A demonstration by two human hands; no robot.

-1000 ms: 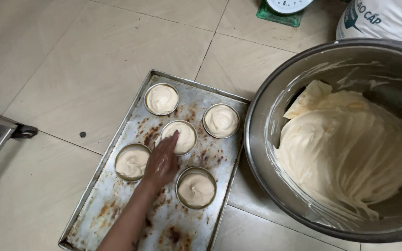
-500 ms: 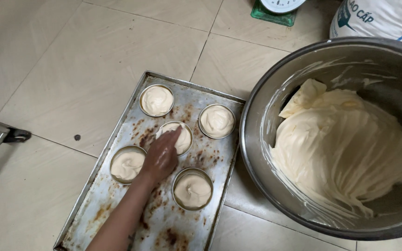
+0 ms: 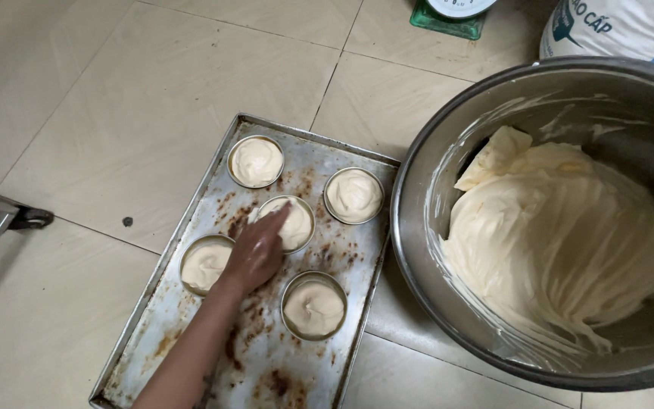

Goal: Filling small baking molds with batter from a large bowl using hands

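Middle batter cup, upright, open upward

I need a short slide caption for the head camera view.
A left hand touches the middle batter-filled mould on a stained baking tray, beside a large steel bowl.

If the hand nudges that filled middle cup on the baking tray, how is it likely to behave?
The middle cup is low and wide, so it would probably slide rather than tip. The tray looks crusted with baked residue, so it may drag. Its batter mounds near the rim and looks soft; the left hand resting on it could smear it.
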